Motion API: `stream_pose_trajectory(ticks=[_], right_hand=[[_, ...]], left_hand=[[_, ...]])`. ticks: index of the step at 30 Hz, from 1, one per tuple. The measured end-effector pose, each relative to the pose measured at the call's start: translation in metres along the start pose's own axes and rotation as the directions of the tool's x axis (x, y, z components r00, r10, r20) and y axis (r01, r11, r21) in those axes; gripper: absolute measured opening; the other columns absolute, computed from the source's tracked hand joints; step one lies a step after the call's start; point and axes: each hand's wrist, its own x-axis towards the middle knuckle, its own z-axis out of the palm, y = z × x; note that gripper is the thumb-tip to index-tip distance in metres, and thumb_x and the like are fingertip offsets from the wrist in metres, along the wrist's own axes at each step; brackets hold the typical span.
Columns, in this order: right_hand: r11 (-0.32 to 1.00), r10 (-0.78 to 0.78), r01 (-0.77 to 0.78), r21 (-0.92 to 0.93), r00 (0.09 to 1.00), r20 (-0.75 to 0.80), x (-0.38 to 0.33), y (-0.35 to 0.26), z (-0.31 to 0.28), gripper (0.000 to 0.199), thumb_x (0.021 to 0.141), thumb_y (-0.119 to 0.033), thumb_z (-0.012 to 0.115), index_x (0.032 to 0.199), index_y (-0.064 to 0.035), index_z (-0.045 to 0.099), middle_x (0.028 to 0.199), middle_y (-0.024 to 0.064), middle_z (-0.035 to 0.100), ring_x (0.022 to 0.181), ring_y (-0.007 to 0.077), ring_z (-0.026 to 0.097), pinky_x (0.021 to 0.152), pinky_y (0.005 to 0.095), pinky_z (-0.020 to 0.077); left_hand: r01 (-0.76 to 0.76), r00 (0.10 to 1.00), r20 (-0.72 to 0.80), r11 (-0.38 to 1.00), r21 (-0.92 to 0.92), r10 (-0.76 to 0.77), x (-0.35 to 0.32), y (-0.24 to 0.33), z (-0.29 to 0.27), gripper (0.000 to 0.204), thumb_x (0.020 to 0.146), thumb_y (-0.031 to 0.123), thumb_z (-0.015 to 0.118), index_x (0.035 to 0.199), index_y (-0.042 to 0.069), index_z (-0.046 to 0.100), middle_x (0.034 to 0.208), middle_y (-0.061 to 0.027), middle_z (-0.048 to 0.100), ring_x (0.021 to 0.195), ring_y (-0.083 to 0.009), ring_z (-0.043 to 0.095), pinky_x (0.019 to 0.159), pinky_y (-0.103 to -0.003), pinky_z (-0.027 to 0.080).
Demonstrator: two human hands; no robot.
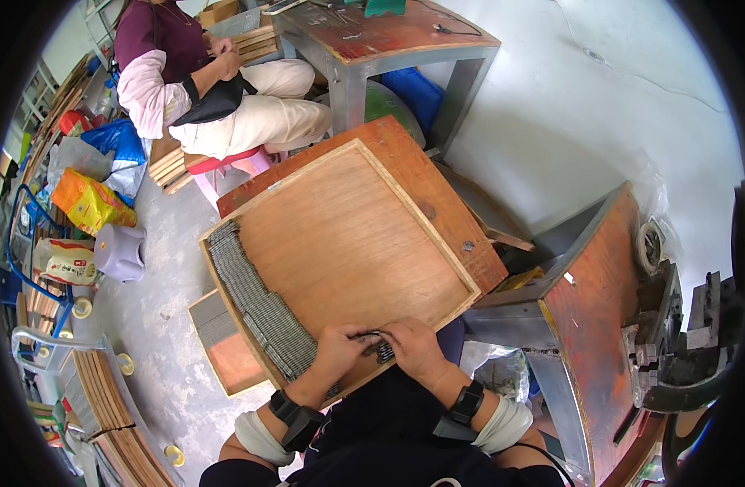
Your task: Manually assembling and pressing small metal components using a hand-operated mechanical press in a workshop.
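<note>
- Hands meet at the near edge of a shallow wooden tray that rests tilted in front of the person.
- The left hand lies on the tray's lower edge, its fingers curled and pressed together on a small dark metal piece.
- The right hand sits just beside it, touching the left; its fingers pinch the other end of the same piece, with a short stack of grey parts just under them.
- A long band of small grey metal pieces, packed in rows, runs along the tray's left rim from the far corner down to the left hand.
- Both wrists wear black bands, with pale sleeves above them.
- To the right stands a rust-red metal surface with dark machine parts on its far side.
- Another person sits on a pink stool beyond the tray, near a second red-topped surface.
- Wooden slats lie stacked on the floor at the left.
</note>
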Motion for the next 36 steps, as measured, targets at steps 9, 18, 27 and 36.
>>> stream_pose_trajectory(ticks=[9, 18, 27, 36], right_hand=[[0.996, 0.058, -0.056, 0.071, 0.998, -0.024, -0.002, -0.001, -0.002, 0.012, 0.079, -0.004, 0.059, 0.091, -0.0021, 0.061, 0.078, 0.0164, 0.060, 0.075, 0.0358, 0.058, 0.066, 0.0407, 0.0473], [0.946, 0.280, -0.302, 0.120, 0.945, 0.169, 0.011, 0.030, -0.027, 0.015, 0.080, -0.003, 0.060, 0.094, 0.0001, 0.065, 0.088, 0.0170, 0.065, 0.081, 0.0297, 0.063, 0.072, 0.0335, 0.0496], [0.890, 0.286, -0.261, -0.373, 0.958, 0.013, 0.025, 0.067, -0.031, 0.011, 0.072, -0.005, 0.067, 0.081, -0.0010, 0.063, 0.084, 0.0172, 0.062, 0.083, 0.0332, 0.060, 0.074, 0.0401, 0.0478], [0.983, 0.170, -0.165, 0.085, 0.984, -0.054, 0.047, 0.006, -0.031, 0.013, 0.071, 0.001, 0.065, 0.084, -0.0022, 0.064, 0.080, 0.0117, 0.065, 0.074, 0.0263, 0.064, 0.067, 0.0313, 0.0507]], left_hand=[[-0.163, 0.987, -0.024, 0.978, -0.130, 0.162, 0.005, -0.013, 0.005, 0.014, 0.082, 0.001, 0.064, 0.095, -0.003, 0.068, 0.080, -0.0048, 0.068, 0.070, -0.0083, 0.061, 0.063, -0.020, 0.050], [-0.264, 0.960, -0.080, 0.962, 0.077, 0.270, 0.012, -0.016, -0.001, 0.013, 0.079, 0.000, 0.064, 0.092, -0.002, 0.067, 0.077, -0.0098, 0.067, 0.069, -0.0124, 0.061, 0.062, -0.023, 0.048], [-0.253, 0.959, -0.104, 0.961, 0.109, 0.264, 0.019, -0.021, -0.008, 0.013, 0.078, -0.004, 0.064, 0.091, -0.004, 0.067, 0.078, -0.0104, 0.065, 0.068, -0.0140, 0.061, 0.061, -0.024, 0.048], [-0.252, 0.966, -0.072, 0.965, -0.072, 0.247, 0.013, -0.008, -0.004, 0.012, 0.080, 0.000, 0.065, 0.091, -0.003, 0.068, 0.077, -0.0065, 0.068, 0.068, -0.0101, 0.062, 0.062, -0.022, 0.050]])
